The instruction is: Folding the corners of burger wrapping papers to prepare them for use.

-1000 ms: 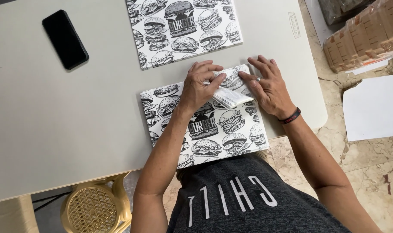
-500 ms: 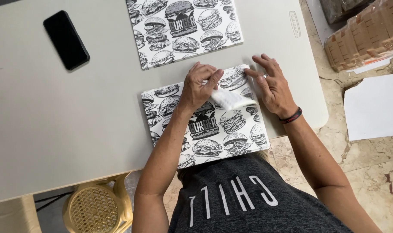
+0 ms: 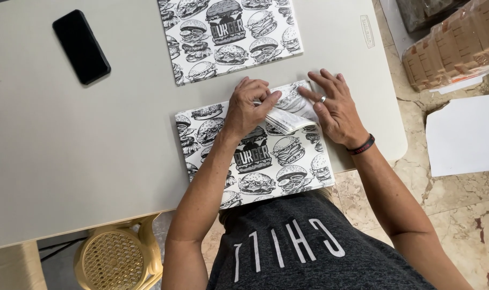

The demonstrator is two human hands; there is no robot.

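Note:
A stack of black-and-white burger-print paper sheets (image 3: 266,166) lies at the near edge of the grey table (image 3: 94,156). My left hand (image 3: 249,106) pinches the top sheet's far right corner, which is folded back so that its pale underside (image 3: 288,115) shows. Beside that fold my right hand (image 3: 336,107), with a ring and a dark wristband, lies flat with spread fingers on the stack's far right corner.
A second stack of the same printed sheets (image 3: 228,35) lies farther back on the table. A black phone (image 3: 81,46) rests at the far left. A yellow plastic stool (image 3: 115,258) stands under the table, with white paper (image 3: 465,134) and wrapped cartons (image 3: 454,45) on the floor at right.
The top sheet's corner has been peeled back a little more, showing more pale underside. My left fingers have closed on it, while my right hand has shifted slightly and stays flat.

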